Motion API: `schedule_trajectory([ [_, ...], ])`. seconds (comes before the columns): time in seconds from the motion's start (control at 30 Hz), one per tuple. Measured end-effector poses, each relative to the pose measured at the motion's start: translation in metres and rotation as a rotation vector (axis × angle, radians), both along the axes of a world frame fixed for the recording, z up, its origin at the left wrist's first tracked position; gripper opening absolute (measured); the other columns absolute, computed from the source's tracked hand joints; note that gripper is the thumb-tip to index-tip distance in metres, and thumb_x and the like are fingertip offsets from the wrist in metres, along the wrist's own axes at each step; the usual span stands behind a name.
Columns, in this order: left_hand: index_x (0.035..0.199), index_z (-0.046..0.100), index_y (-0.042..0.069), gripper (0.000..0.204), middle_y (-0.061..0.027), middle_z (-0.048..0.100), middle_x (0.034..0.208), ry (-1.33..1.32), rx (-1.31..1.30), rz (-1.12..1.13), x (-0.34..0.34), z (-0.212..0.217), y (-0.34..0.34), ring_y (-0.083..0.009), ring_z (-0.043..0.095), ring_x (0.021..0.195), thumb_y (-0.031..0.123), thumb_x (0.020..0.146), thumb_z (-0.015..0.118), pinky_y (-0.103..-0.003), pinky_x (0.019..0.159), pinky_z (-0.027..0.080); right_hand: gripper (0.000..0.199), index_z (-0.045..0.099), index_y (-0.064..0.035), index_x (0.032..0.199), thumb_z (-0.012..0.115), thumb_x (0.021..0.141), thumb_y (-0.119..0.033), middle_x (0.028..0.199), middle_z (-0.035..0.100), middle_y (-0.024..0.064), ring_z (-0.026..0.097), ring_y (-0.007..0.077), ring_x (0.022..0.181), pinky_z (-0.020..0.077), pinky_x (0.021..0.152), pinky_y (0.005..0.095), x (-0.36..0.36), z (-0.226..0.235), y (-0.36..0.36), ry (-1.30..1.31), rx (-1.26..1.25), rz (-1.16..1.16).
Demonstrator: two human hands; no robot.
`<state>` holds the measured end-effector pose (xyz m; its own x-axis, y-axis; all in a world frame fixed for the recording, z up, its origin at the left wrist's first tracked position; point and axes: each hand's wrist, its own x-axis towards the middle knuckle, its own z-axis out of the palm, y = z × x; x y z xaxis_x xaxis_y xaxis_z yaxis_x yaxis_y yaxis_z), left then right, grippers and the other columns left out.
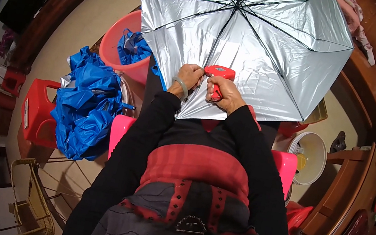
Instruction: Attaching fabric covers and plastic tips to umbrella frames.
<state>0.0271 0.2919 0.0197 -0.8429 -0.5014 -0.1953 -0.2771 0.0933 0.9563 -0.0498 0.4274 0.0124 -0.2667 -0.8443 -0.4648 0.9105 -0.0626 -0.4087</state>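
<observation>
An opened umbrella (266, 56) with a silver lining and black ribs lies inside-up across my lap, its hub (238, 0) at the far side. My left hand (189, 79), a bangle on its wrist, is closed, pinching the silver cloth and a rib near the near edge. Wrapped round the handle of a red pistol-shaped hand tool (220, 71) is my right hand (226, 94). The tool's front end points left and meets the rib beside my left fingertips. What lies exactly at its tip is too small to tell.
A heap of blue folded umbrellas (86, 106) is at the left, beside a red plastic stool (41, 111). Behind it stands a pink tub (111, 41) with more blue cloth inside. A white bucket (311, 159) and a wooden bench (346, 192) are at the right.
</observation>
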Motion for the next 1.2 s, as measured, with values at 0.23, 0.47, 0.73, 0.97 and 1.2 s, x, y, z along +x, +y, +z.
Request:
schedule_trajectory([
  [0.23, 0.068, 0.058, -0.003, 0.019, -0.0119, 0.055, 0.052, 0.084, -0.923, 0.101, -0.007, -0.045, -0.022, -0.0207, 0.051, 0.038, 0.009, 0.076, 0.046, -0.032, 0.038, 0.040, 0.013, 0.050, 0.0024, 0.086, 0.049, 0.076, -0.005, 0.064, 0.056, 0.0083, 0.052, 0.0161, 0.049, 0.0411, 0.041, 0.0292, 0.035, 0.071, 0.001, 0.383, 0.159, 0.042],
  [0.47, 0.075, 0.061, -0.003, 0.019, -0.0203, 0.061, 0.069, -0.536, -0.883, -0.531, -0.022, 0.048, -0.095, -0.0314, 0.061, 0.066, 0.011, 0.069, 0.050, -0.038, 0.059, 0.048, 0.025, 0.048, 0.0047, 0.093, 0.049, 0.075, -0.013, 0.069, 0.059, 0.0153, 0.058, 0.0239, 0.058, 0.0453, 0.051, 0.0374, -0.001, 0.164, 0.062, 1.456, 0.483, 0.090],
  [0.73, 0.081, 0.062, -0.004, 0.031, -0.0245, 0.059, 0.085, -0.635, -1.315, -0.278, -0.025, 0.085, -0.146, -0.0351, 0.059, 0.083, 0.025, 0.070, 0.056, -0.039, 0.072, 0.047, 0.024, 0.045, 0.0029, 0.088, 0.048, 0.073, -0.016, 0.074, 0.056, 0.0281, 0.055, 0.0425, 0.070, 0.0428, 0.065, 0.0481, -0.043, 0.087, 0.075, 1.867, 1.037, -0.041],
  [0.97, 0.082, 0.060, -0.003, 0.044, -0.0241, 0.059, 0.085, -0.420, -0.997, -0.507, -0.028, 0.048, -0.015, -0.0370, 0.057, 0.083, 0.039, 0.074, 0.054, -0.042, 0.073, 0.046, 0.023, 0.046, 0.0007, 0.088, 0.048, 0.074, -0.018, 0.072, 0.057, 0.0264, 0.056, 0.0421, 0.070, 0.0428, 0.063, 0.0498, -0.040, 0.065, 0.080, 1.748, 1.087, -0.163],
  [1.2, 0.079, 0.061, -0.001, 0.022, -0.0209, 0.061, 0.084, -0.477, -1.187, -0.335, -0.034, -0.013, -0.038, -0.0365, 0.059, 0.079, 0.016, 0.077, 0.047, -0.042, 0.070, 0.049, 0.017, 0.044, 0.0012, 0.084, 0.044, 0.080, -0.015, 0.067, 0.057, 0.0235, 0.056, 0.0403, 0.065, 0.0437, 0.058, 0.0493, -0.041, 0.042, 0.064, 1.740, 1.116, -0.449],
])
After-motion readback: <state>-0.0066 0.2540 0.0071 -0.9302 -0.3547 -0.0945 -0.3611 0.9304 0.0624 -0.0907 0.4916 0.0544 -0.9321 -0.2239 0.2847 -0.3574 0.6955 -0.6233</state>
